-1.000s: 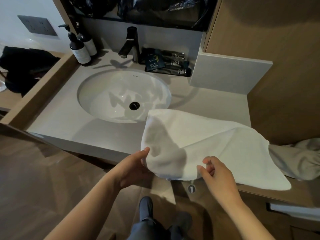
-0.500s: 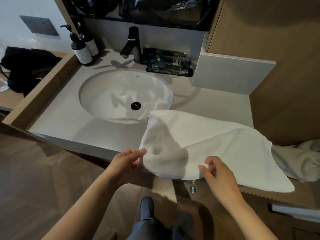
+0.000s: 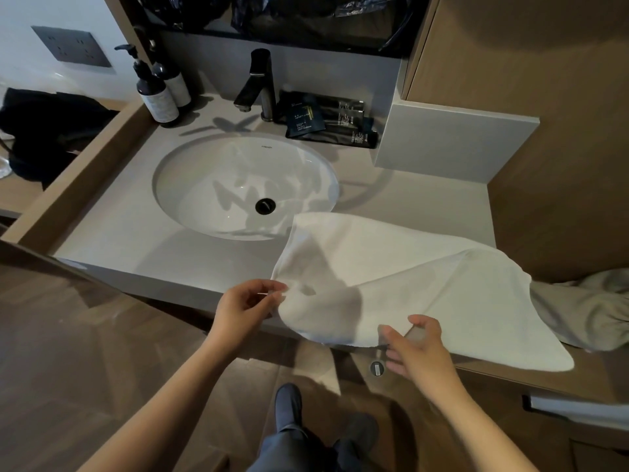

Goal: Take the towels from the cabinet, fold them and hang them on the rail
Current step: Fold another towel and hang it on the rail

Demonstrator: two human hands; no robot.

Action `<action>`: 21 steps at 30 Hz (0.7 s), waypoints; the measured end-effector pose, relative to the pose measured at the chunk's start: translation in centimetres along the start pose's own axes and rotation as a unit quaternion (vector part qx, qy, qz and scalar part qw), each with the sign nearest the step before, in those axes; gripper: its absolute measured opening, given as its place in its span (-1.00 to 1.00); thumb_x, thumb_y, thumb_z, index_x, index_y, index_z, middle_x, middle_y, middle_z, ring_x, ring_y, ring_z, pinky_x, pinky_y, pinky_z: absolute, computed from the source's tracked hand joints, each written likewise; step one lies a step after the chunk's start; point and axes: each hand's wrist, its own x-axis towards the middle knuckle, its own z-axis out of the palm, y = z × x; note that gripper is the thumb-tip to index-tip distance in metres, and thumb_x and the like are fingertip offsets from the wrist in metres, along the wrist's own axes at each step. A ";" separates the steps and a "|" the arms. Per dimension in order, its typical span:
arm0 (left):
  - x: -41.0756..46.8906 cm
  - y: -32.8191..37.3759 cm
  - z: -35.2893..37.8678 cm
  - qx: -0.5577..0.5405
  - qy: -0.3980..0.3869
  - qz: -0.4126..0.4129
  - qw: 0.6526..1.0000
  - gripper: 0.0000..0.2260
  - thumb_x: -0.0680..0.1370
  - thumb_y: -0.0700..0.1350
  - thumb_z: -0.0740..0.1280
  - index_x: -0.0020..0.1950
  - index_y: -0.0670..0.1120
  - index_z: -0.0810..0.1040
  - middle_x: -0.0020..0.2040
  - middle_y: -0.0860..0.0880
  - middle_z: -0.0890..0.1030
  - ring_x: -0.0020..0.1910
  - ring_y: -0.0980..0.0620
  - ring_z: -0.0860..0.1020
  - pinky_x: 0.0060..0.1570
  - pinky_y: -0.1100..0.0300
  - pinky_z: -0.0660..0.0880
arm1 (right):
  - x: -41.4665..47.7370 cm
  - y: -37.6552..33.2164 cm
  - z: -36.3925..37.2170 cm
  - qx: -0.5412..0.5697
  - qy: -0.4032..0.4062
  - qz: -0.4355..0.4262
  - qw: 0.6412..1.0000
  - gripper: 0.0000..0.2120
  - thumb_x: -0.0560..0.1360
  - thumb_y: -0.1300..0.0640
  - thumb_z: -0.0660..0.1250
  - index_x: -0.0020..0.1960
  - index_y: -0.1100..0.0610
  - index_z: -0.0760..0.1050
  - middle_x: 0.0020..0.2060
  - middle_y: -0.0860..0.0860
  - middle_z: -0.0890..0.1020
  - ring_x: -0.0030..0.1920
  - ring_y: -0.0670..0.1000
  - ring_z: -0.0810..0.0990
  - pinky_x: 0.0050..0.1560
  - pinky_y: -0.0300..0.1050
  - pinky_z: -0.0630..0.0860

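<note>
A white towel (image 3: 401, 287) lies spread on the grey counter (image 3: 143, 240) to the right of the sink (image 3: 218, 185), and its near edge hangs over the counter front. My left hand (image 3: 248, 308) pinches the towel's left corner between thumb and fingertips. At the near edge is my right hand (image 3: 418, 352), slightly blurred, with its fingers spread loosely and its thumb and forefinger touching the hem. A second, crumpled greyish towel (image 3: 592, 308) lies at the far right, partly under the white one. No rail is in view.
A black tap (image 3: 262, 83), two pump bottles (image 3: 160, 93) and a tray of dark toiletry packets (image 3: 326, 120) stand behind the sink. A wooden wall panel (image 3: 544, 131) closes the right side. Below it is a drawer handle (image 3: 578, 407). My feet are on the wooden floor (image 3: 68, 352).
My left hand has shifted slightly along the towel's left corner. The fingers of my right hand have spread out more at the near edge. The towel has barely moved.
</note>
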 end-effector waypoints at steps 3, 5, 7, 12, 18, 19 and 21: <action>-0.5 0.5 -0.9 -0.030 -0.058 -0.010 0.998 -0.84 0.57 -0.20 0.32 0.12 -0.11 0.63 0.06 -0.04 0.67 -0.01 -0.03 0.67 -0.04 0.16 0.62 | -0.4 0.4 1.0 0.066 -0.029 0.003 0.997 -0.42 0.47 0.05 0.46 0.33 -0.05 0.18 -0.05 0.05 0.58 0.05 0.09 0.61 0.26 0.14 0.51; -0.6 0.8 -1.1 -0.028 -0.078 -0.008 0.997 -0.82 0.59 -0.21 0.28 0.16 -0.13 0.60 0.11 -0.02 0.64 -0.02 -0.03 0.66 -0.04 0.14 0.62 | -0.8 0.5 1.0 0.079 -0.013 -0.024 0.997 -0.48 0.47 0.07 0.45 0.30 -0.06 0.24 -0.15 0.04 0.55 0.01 0.14 0.62 0.24 0.14 0.52; -0.6 1.0 -1.2 -0.027 -0.092 -0.006 0.995 -0.80 0.60 -0.22 0.26 0.19 -0.14 0.58 0.11 -0.02 0.63 -0.05 -0.05 0.66 -0.04 0.13 0.62 | -1.2 -0.1 0.7 0.090 0.008 -0.054 0.994 -0.61 0.47 0.08 0.45 0.20 -0.08 0.36 -0.22 0.13 0.47 -0.05 0.22 0.60 0.17 0.19 0.53; -0.2 1.1 -1.5 -0.053 -0.112 -0.050 0.991 -0.78 0.63 -0.26 0.19 0.22 -0.18 0.56 -0.05 -0.29 0.63 -0.10 -0.20 0.65 -0.08 0.11 0.63 | -1.0 -4.8 0.0 0.108 0.005 -0.124 0.986 -0.86 0.47 0.06 0.43 0.00 -0.13 0.59 -0.31 0.25 0.48 -0.21 0.26 0.58 -0.07 0.22 0.62; 0.7 0.1 -3.2 0.138 -0.178 0.022 0.974 -0.72 0.57 -0.15 0.34 0.26 0.05 0.53 0.18 0.05 0.49 0.04 0.08 0.58 0.11 0.15 0.57 | 1.7 -9.9 0.5 0.227 -0.018 -0.104 0.968 -0.89 0.48 0.17 0.44 0.00 0.11 0.59 -0.21 0.14 0.62 -0.18 0.07 0.59 -0.05 0.00 0.52; 0.8 -0.1 -3.3 0.199 -0.173 0.059 0.963 -0.68 0.54 -0.10 0.38 0.28 0.08 0.52 0.18 0.10 0.44 0.07 0.13 0.53 0.14 0.16 0.55 | 2.1 -10.4 0.6 0.236 -0.031 -0.096 0.966 -0.87 0.48 0.17 0.44 0.01 0.12 0.58 -0.15 0.12 0.66 -0.15 0.04 0.63 -0.01 -0.04 0.56; 1.0 -0.3 -3.3 0.262 -0.129 0.148 0.945 -0.62 0.49 -0.01 0.44 0.29 0.07 0.53 0.19 0.13 0.40 0.14 0.18 0.44 0.17 0.22 0.49 | 2.6 -11.2 0.7 0.250 -0.059 -0.090 0.962 -0.85 0.49 0.17 0.43 0.04 0.14 0.58 -0.10 0.08 0.71 -0.12 -0.01 0.69 -0.08 -0.15 0.60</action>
